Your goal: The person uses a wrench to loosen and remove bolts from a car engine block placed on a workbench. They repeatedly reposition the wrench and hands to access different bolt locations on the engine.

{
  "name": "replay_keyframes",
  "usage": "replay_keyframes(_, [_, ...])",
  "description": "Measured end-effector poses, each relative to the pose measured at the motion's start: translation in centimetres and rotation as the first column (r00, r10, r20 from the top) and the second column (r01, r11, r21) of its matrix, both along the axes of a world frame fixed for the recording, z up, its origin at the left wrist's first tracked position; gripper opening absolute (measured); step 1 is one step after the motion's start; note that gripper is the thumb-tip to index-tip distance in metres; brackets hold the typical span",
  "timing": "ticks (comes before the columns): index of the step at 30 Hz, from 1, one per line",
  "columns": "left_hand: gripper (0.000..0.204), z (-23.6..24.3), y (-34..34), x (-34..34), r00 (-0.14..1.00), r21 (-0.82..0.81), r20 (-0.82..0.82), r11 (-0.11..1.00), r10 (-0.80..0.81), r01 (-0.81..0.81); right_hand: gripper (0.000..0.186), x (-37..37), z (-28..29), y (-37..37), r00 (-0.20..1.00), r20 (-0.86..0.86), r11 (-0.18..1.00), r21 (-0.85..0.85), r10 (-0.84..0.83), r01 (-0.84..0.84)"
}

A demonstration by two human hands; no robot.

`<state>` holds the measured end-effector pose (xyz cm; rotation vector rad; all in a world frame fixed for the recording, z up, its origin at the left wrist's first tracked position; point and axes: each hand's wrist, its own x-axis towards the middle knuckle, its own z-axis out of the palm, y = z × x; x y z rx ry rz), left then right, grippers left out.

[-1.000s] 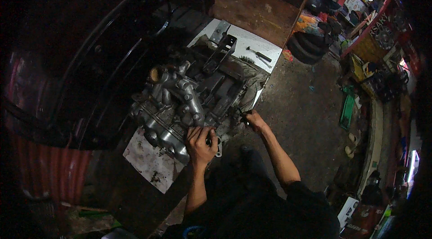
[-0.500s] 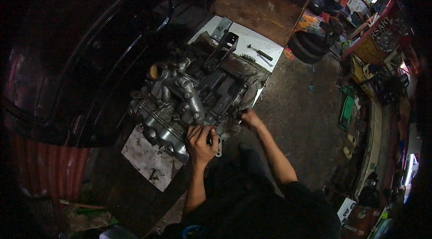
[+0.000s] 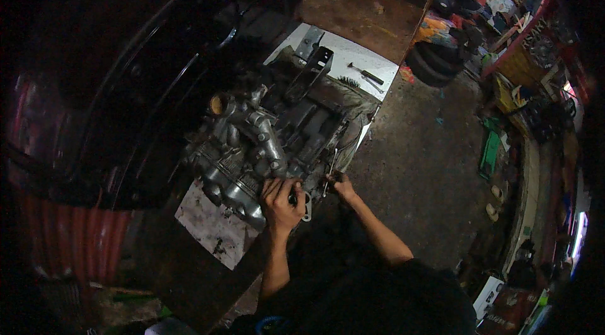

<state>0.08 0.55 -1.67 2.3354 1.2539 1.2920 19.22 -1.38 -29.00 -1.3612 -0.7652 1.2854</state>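
Head view, hands (image 3: 283,202) gripping engine (image 3: 265,139), white board (image 3: 211,228)

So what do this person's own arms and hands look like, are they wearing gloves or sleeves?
No gloves: the left hand and right hand are both bare. The forearms are bare too, with no long sleeves, watch or bands that can be made out. Near the shoulders the arms run into dark clothing, black or nearly so in this dim light.

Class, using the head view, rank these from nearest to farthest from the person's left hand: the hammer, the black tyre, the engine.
1. Engine: under the left hand.
2. Hammer: on the white board beyond.
3. Black tyre: farther right, on the floor.
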Motion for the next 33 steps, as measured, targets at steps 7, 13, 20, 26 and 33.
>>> replay_keyframes(7, [0.010, 0.6, -0.1, 0.4, 1.000, -0.039, 0.022, 0.999, -0.012, 0.012, 0.033, 1.0, 0.2, -0.5, 0.961, -0.227, 0.987, 0.005, -0.157, 0.163])
replay_keyframes(13, [0.009, 0.2, -0.2, 0.2, 1.000, -0.016, 0.026, 1.000, 0.009, -0.009, 0.025, 0.3, 8.9, -0.9, 0.980, -0.170, 0.990, -0.106, -0.108, 0.091])
replay_keyframes(20, [0.010, 0.0, -0.1, 0.0, 1.000, -0.030, -0.008, 0.999, 0.011, -0.011, 0.040, 1.5, 7.8, -0.6, 0.997, -0.034, 0.981, -0.183, -0.065, 0.058])
replay_keyframes(26, [0.010, 0.3, -0.1, 0.2, 1.000, -0.025, 0.012, 1.000, 0.000, 0.001, 0.033, 4.9, 7.6, 0.4, 0.983, -0.183, 0.986, -0.161, 0.000, -0.031])
replay_keyframes(33, [0.009, 0.6, -0.3, 0.2, 1.000, -0.030, 0.016, 1.000, 0.010, -0.009, 0.029, 6.4, 13.7, 1.3, 0.972, -0.218, 0.973, -0.192, 0.086, -0.129])
